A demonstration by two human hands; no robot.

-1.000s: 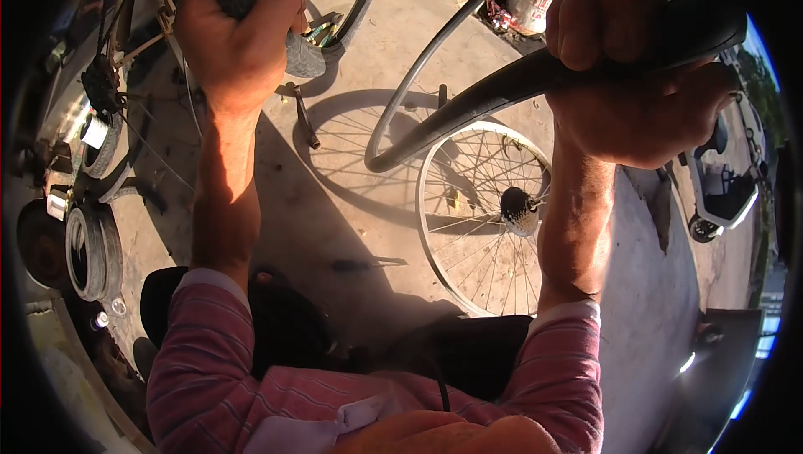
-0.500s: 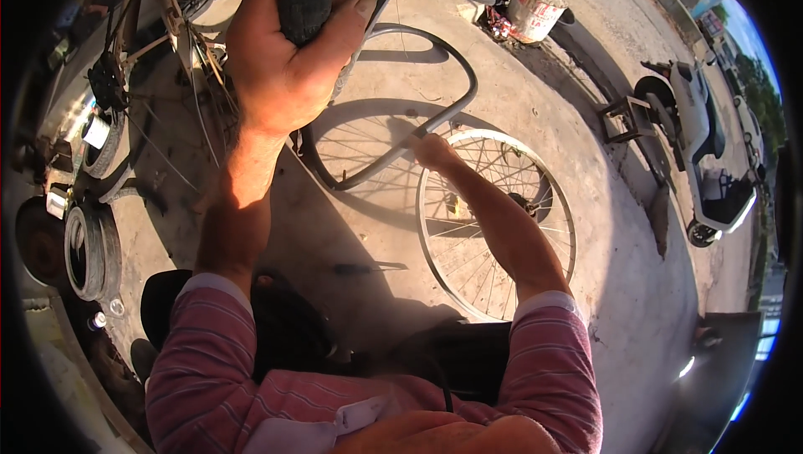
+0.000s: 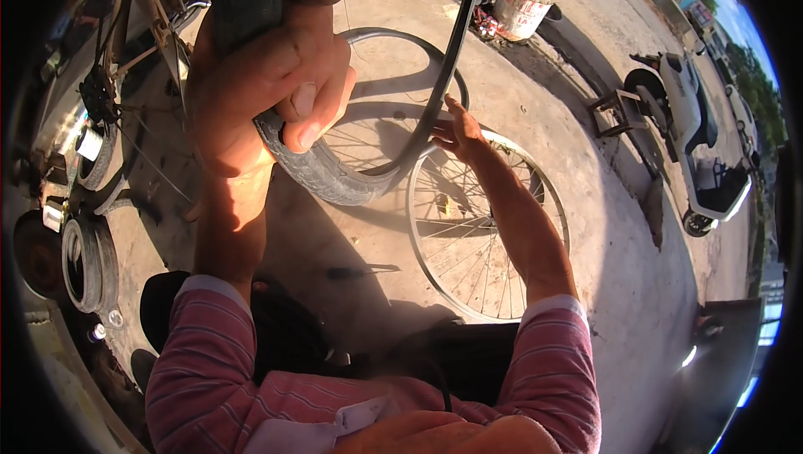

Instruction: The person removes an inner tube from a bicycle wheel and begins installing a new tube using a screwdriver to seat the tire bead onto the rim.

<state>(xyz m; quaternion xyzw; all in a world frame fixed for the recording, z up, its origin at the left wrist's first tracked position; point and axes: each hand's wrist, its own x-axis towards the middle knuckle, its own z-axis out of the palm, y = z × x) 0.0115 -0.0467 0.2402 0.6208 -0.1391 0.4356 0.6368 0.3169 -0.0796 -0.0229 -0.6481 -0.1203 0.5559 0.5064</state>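
My left hand (image 3: 272, 90) is raised close in front of me, its fingers wrapped round a black bicycle tyre (image 3: 330, 182). The tyre curves down below the fist, then up past the right to the top edge. Beside its right side is my right hand (image 3: 458, 131), fingers apart, at or very near the tyre; contact is unclear. Behind the tyre shows a thin grey tube loop (image 3: 410, 38), likely an inner tube. A bare spoked wheel rim (image 3: 418, 249) lies on the ground under my right forearm.
A dark slim tool (image 3: 361, 271) lies on the concrete before my knees. Several old tyres (image 3: 81, 266) lie at left, near a bicycle frame (image 3: 159, 6). Farther off are a white bucket (image 3: 520, 12) with a pole, a small stool (image 3: 617, 112) and a white scooter (image 3: 682, 111).
My left hand has turned and moved left with the tyre, which has swung into view lower down. The right hand has opened from its grip on the tube and shifted slightly up and right.
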